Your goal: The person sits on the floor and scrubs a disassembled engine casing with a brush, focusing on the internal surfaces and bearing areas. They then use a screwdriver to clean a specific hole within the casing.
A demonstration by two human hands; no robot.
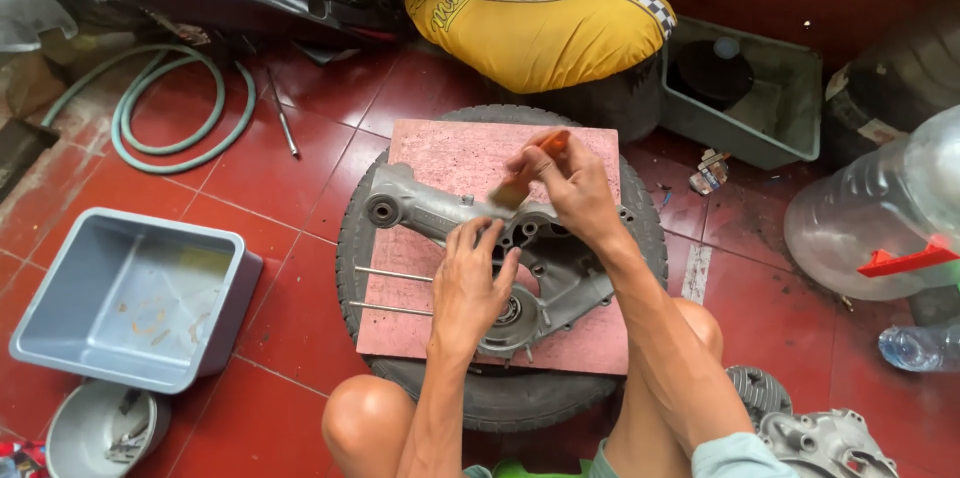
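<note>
- Grey tub (pixel 130 298) lies at 9 o'clock of the tyre (pixel 350 238).
- Left hand (pixel 472 283) presses flat, fingers spread, on the casing (pixel 440 213), on the board (pixel 450 153).
- Right hand (pixel 572 188) grips a brush (pixel 525 178) at 12 o'clock of the casing.

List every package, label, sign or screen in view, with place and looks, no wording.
Yellow cushion cover, top centre: black lettering patch, black-and-white chequered band.
Small crumpled packet, red floor right of the tyre: white, red and blue.
Clear plastic water bottle, right edge: lying down, pale label.
No signs or screens.
</note>
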